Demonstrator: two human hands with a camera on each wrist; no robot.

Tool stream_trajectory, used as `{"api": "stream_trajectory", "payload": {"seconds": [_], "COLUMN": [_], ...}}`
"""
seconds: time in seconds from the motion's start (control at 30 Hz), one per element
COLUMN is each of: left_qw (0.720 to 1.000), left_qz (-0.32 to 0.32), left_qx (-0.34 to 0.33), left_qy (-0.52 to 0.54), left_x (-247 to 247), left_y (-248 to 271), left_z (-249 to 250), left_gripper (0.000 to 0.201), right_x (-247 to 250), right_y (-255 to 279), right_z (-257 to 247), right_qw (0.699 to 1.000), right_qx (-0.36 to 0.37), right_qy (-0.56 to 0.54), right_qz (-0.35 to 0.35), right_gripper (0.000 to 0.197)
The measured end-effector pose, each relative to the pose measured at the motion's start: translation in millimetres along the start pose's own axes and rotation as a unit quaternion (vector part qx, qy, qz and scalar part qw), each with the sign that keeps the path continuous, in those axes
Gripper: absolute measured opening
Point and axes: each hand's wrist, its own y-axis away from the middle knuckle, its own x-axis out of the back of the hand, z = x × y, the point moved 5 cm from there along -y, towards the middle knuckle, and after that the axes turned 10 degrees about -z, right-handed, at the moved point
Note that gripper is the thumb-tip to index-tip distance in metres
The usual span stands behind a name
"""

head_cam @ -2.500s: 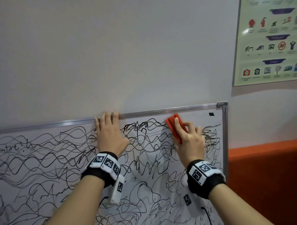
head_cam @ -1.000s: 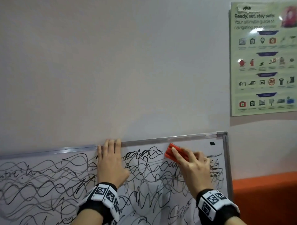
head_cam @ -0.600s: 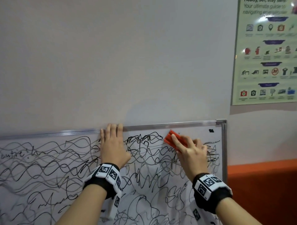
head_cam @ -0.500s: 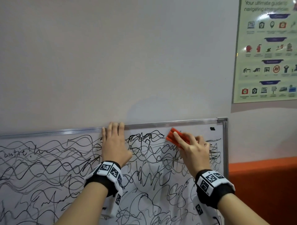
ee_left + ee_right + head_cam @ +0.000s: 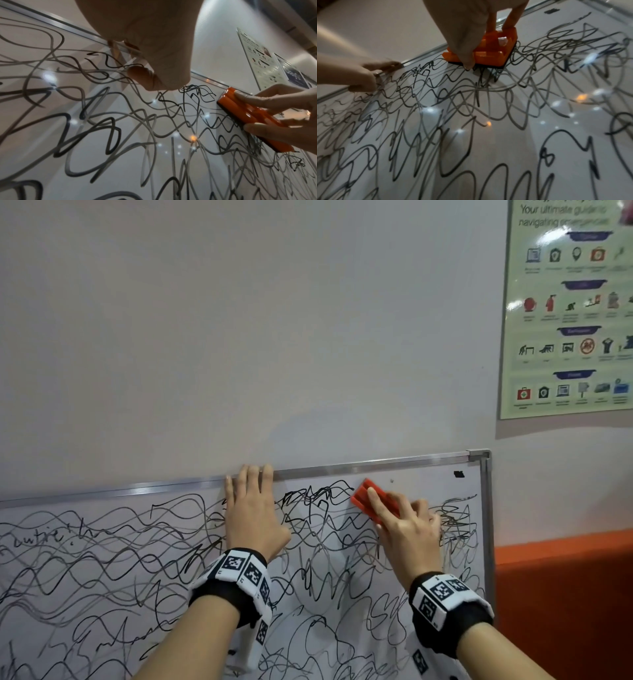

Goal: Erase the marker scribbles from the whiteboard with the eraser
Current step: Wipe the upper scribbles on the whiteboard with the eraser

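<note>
Right hand (image 5: pixel 407 529) grasps orange eraser (image 5: pixel 364 498), pressed on whiteboard (image 5: pixel 102 559) just under top frame; position unchanged since half-second ago. Left hand (image 5: pixel 253 508) flat, fingers straight, fingertips on frame. Scribbles (image 5: pixel 318 501) beside eraser remain.

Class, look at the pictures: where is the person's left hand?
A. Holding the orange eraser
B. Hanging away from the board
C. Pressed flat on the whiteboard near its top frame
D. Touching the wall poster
C: the left hand lies flat, fingers straight, on the scribbled white whiteboard, fingertips at its top metal frame; the right hand holds the orange plastic eraser.
</note>
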Motion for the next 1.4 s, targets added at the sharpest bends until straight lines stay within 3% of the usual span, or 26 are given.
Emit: {"api": "stream_trajectory", "payload": {"seconds": [0.17,0.33,0.47,0.6,0.77,0.9,1.03,1.2,1.33,1.4], "left_qw": [1.000,0.999,0.999,0.999,0.999,0.999,0.999,0.999,0.998,0.997], "left_qz": [-0.005,-0.015,0.000,0.010,0.017,0.014,0.021,0.027,0.040,0.061], "left_qx": [-0.013,-0.029,-0.035,-0.030,-0.043,-0.042,-0.048,-0.045,-0.049,-0.048], "left_qy": [-0.018,-0.017,0.004,0.005,0.012,0.009,0.012,-0.005,-0.002,0.002], "left_x": [3,5,4,3,2,2,1,-3,-8,-11], "left_y": [-1,-1,-2,-1,-2,-1,-1,-3,-4,-4], "left_z": [-3,-9,-8,-7,-8,-7,-8,-7,-7,-7], "left_gripper": [0.107,0.106,0.101,0.102,0.103,0.103,0.101,0.103,0.104,0.103], "right_x": [-5,-10,-10,-13,-13,-18,-18,-18,-17,-19], "right_y": [1,8,1,0,-2,-2,-3,-12,-6,-5], "right_z": [2,-15,2,-19,-15,-29,-27,-37,-24,-36], "right_qw": [0.997,0.999,0.992,0.997,0.992,0.997,0.992,0.995,0.989,0.996], "right_qx": [-0.074,-0.040,-0.122,-0.068,-0.111,-0.062,-0.103,-0.071,-0.123,-0.067], "right_qy": [-0.024,-0.011,-0.038,-0.021,-0.053,-0.044,-0.071,-0.069,-0.082,-0.058], "right_qz": [0.019,-0.007,0.006,-0.013,-0.001,-0.017,-0.009,-0.019,-0.001,-0.008], "right_gripper": [0.078,0.078,0.077,0.075,0.071,0.073,0.069,0.067,0.068,0.069]}}
